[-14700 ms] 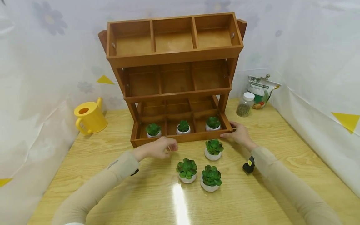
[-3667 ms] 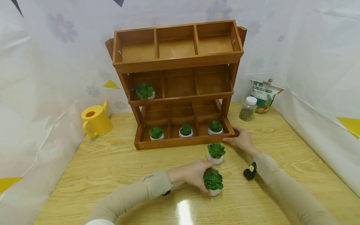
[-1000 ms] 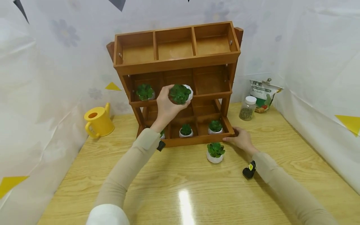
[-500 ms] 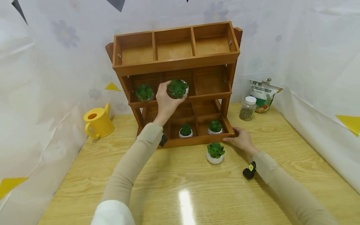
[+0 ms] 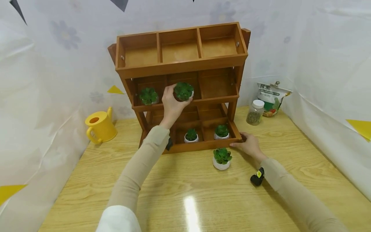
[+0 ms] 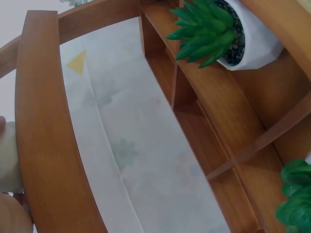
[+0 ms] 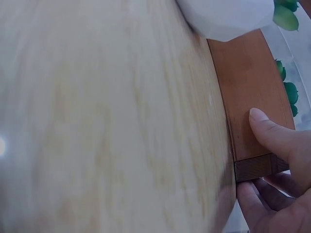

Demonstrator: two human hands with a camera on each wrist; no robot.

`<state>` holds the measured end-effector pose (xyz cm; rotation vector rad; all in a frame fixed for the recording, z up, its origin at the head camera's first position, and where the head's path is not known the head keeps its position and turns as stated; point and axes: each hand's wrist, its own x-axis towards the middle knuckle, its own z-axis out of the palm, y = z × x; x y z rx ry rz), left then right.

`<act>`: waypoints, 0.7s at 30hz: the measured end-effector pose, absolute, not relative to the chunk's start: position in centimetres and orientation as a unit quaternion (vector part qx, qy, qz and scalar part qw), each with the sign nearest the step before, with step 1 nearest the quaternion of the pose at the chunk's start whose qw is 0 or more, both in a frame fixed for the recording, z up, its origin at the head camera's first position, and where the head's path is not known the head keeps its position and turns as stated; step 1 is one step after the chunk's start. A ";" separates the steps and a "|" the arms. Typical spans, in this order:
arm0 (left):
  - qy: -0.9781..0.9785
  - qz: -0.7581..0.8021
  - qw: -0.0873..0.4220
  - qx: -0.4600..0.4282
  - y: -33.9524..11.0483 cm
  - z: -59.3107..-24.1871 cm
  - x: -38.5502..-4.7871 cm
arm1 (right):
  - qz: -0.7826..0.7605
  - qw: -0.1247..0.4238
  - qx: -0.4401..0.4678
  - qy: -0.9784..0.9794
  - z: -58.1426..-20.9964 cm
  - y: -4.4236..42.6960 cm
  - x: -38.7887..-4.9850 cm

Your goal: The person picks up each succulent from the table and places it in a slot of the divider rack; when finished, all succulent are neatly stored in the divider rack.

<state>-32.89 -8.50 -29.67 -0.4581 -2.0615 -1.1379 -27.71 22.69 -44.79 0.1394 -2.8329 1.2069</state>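
Note:
My left hand point(image 5: 171, 104) grips a potted succulent point(image 5: 184, 91) in a white pot at the middle compartment of the shelf's second tier. Whether the pot touches the compartment floor, I cannot tell. The wooden three-tier shelf point(image 5: 182, 62) stands at the back of the table. Thumb on the front board, fingers at its end, my right hand point(image 5: 249, 145) holds the bottom tier's right corner. Another succulent point(image 5: 148, 96) sits in the second tier's left compartment. Just in front of the shelf, a potted succulent point(image 5: 221, 159) stands on the table.
Small succulents fill the bottom tier's middle point(image 5: 191, 135) and right point(image 5: 222, 132) compartments; my left arm hides the left one, visible in the left wrist view. A yellow watering can point(image 5: 101, 126) stands left. A lidded jar point(image 5: 255, 112) and a printed bag point(image 5: 271, 98) stand right.
Two succulents left the table: one now sits in the second tier's left compartment, the other is in my left hand, which moved slightly up and left. My right hand stays on the corner.

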 end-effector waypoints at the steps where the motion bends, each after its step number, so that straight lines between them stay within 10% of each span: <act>1: -0.802 -0.444 0.358 -0.177 -8.5 -29.6 -32.9 | 0.391 0.029 0.044 -0.919 -44.8 22.7 -27.7; 21: -0.861 -0.410 0.270 -0.131 -8.4 -28.3 -33.5 | 0.389 0.028 0.046 -0.920 -44.9 22.7 -27.8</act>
